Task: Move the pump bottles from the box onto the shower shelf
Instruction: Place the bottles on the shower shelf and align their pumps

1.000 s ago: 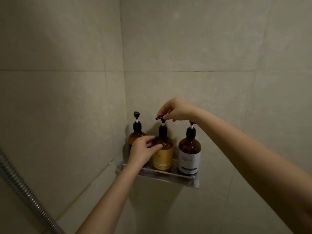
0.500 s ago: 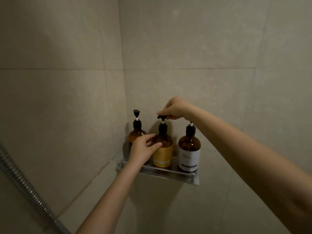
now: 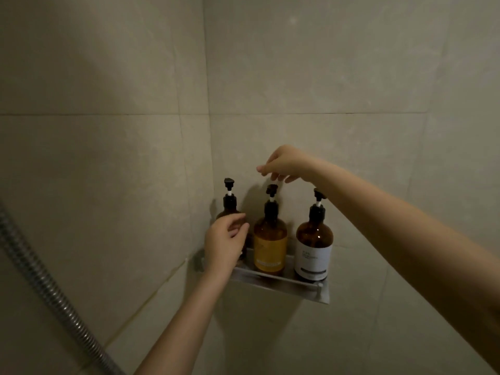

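Head: right hand (image 3: 286,165) hovers, fingers loose, over yellow-label pump bottle (image 3: 270,244); left hand (image 3: 224,243) relaxed, empty. Best: steady body on shower shelf (image 3: 284,284), square nozzle.

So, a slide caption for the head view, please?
Three pump bottles stand on the shower shelf; right hand above the middle pump, left hand before the left bottle.

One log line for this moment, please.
three bottles on shelf | left hand by left bottle | right hand above middle pump
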Tool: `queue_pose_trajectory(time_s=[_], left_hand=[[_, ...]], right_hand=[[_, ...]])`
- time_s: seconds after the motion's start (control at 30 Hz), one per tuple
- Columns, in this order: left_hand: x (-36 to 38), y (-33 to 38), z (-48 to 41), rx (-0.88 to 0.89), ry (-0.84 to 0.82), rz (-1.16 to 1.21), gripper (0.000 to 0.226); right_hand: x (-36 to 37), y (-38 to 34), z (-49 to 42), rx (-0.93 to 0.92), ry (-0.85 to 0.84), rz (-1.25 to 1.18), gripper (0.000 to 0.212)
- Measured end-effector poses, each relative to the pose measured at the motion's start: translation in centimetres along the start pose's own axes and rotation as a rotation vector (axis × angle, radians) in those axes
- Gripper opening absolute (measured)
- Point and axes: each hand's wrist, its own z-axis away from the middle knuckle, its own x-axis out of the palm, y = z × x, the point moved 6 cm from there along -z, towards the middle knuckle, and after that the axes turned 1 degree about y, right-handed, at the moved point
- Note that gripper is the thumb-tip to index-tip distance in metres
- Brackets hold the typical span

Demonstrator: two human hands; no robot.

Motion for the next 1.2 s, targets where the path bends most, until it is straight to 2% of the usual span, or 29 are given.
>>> queue_pose_trajectory(time_s=[0.07, 0.23, 0.37, 0.53, 1.03, 1.13, 1.2], left_hand=[[-1.5, -0.7, -0.1, -0.036, 0.102, -0.012, 0.03], [-3.8, -1.9, -0.5, -0.071, 0.233, -0.151, 0.037], [-3.3, -3.5, -1.2, -0.146, 0.109, -0.182, 0.058], [-2.2, -4.7, -1.3, -0.174, -0.056, -0.081, 0.062], [-2.1, -5.1, -1.4, -0.2, -0.032, -0.017, 0.065], [-2.2, -4.9, -1.3, -0.212, 0.012, -0.027, 0.066], [-2.2, -4.8, -1.2, -0.202, 0.043, -0.049, 0.064]], right_hand=[[0.5, -1.6, -0.7, -0.058, 0.016, -0.01, 0.03], [4.0, -4.2, -2.7, -0.129, -0.025, 0.03, 0.031], [5.4, -4.5, -4.1, -0.095, 0.007, 0.096, 0.034], [6.3, -4.7, -4.9, -0.087, -0.045, 0.097, 0.027], [6.7, -5.5, -3.8, -0.239, -0.249, 0.134, 0.028], [6.6, -5.1, -4.0, -0.237, -0.231, 0.093, 0.022], [6.4, -4.9, -4.1, -0.226, -0.177, 0.034, 0.026]])
